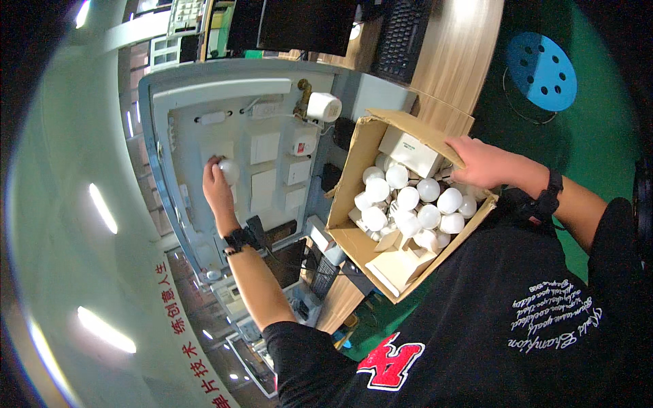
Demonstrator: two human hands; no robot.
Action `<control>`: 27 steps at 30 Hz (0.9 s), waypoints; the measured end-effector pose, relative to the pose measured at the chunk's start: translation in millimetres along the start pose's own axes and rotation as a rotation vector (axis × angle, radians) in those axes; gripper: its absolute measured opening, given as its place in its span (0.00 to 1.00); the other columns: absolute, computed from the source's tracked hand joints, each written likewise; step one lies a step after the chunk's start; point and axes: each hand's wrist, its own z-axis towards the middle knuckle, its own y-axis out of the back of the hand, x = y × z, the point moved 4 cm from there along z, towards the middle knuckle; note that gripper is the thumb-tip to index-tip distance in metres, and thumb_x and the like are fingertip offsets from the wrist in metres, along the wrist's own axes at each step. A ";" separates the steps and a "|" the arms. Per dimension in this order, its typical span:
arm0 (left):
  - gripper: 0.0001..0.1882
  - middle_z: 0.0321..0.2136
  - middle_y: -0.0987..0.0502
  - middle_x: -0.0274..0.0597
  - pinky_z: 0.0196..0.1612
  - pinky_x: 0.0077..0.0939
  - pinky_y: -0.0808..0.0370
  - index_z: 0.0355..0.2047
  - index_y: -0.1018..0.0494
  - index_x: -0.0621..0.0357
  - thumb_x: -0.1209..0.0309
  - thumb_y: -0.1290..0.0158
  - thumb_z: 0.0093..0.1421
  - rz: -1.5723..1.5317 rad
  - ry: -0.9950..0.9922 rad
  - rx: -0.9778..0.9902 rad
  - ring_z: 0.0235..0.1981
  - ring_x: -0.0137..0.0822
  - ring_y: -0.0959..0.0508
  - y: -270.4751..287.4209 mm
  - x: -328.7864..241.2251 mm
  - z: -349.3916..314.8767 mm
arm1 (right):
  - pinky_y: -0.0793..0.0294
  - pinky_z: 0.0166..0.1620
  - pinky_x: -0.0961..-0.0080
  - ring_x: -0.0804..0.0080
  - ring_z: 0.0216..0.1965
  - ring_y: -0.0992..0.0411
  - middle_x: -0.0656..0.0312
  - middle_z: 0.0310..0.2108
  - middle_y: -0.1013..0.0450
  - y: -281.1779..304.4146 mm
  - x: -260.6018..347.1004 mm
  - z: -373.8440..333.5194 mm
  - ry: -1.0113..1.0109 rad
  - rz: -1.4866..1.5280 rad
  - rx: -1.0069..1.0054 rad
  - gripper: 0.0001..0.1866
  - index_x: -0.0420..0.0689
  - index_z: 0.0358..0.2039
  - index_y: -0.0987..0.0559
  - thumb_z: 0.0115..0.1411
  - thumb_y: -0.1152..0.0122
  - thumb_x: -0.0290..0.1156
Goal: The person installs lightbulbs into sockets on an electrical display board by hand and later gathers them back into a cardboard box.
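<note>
My left hand (216, 187) reaches up to a grey upright panel (235, 93), its fingers closed around a white round light bulb (230, 173). The bulb is right at the panel's face; its base is hidden, so I cannot tell whether it sits in a socket. On the other side, my right hand (486, 163) grips the upper edge of an open cardboard box (350, 248). Inside lie several white light bulbs (408, 198), heaped together with a white carton (409, 152) and some folded card pieces (400, 266).
White devices are mounted on the panel, among them a boxy white unit (324, 107) near a brass valve (303, 95). Behind stands a wooden desk (457, 51) with a black keyboard (403, 37) and a dark monitor (289, 26). A blue round stool (542, 71) is on the green floor.
</note>
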 end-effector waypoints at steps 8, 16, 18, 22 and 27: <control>0.11 0.37 0.21 0.43 0.41 0.36 0.25 0.30 0.21 0.51 0.63 0.45 0.47 1.075 0.007 0.257 0.37 0.47 0.22 -42.8 -51.6 12.0 | 0.38 0.58 0.63 0.47 0.55 0.38 0.39 0.53 0.38 -4.4 1.8 1.1 0.005 0.030 0.004 0.40 0.33 0.60 0.44 0.51 0.43 0.38; 0.10 0.31 0.20 0.42 0.35 0.36 0.23 0.28 0.22 0.53 0.65 0.45 0.46 0.897 -0.081 0.019 0.33 0.43 0.21 -36.8 -50.9 -5.5 | 0.38 0.57 0.63 0.47 0.55 0.38 0.38 0.52 0.38 2.4 -6.0 -0.4 0.015 0.016 -0.035 0.40 0.33 0.60 0.43 0.50 0.42 0.39; 0.10 0.30 0.22 0.38 0.29 0.30 0.23 0.31 0.24 0.56 0.67 0.45 0.49 0.110 0.237 -0.172 0.30 0.35 0.22 -31.1 -22.1 -4.4 | 0.38 0.57 0.63 0.47 0.55 0.38 0.38 0.51 0.37 3.0 -8.1 -0.9 0.019 0.019 -0.037 0.40 0.33 0.60 0.43 0.50 0.42 0.39; 0.10 0.37 0.25 0.33 0.26 0.25 0.25 0.36 0.26 0.58 0.72 0.46 0.51 -0.303 0.250 -0.387 0.35 0.28 0.26 -41.6 -6.2 -21.5 | 0.37 0.57 0.62 0.45 0.54 0.37 0.38 0.51 0.37 -5.7 -6.4 -1.0 0.019 0.048 -0.038 0.40 0.32 0.59 0.43 0.50 0.41 0.40; 0.12 0.32 0.24 0.34 0.26 0.24 0.26 0.36 0.25 0.60 0.70 0.45 0.51 -0.324 0.240 -0.373 0.32 0.28 0.26 -44.9 -7.7 -16.0 | 0.39 0.58 0.65 0.48 0.55 0.37 0.38 0.51 0.37 -4.5 4.4 -5.9 0.025 0.065 -0.070 0.38 0.32 0.58 0.41 0.51 0.40 0.39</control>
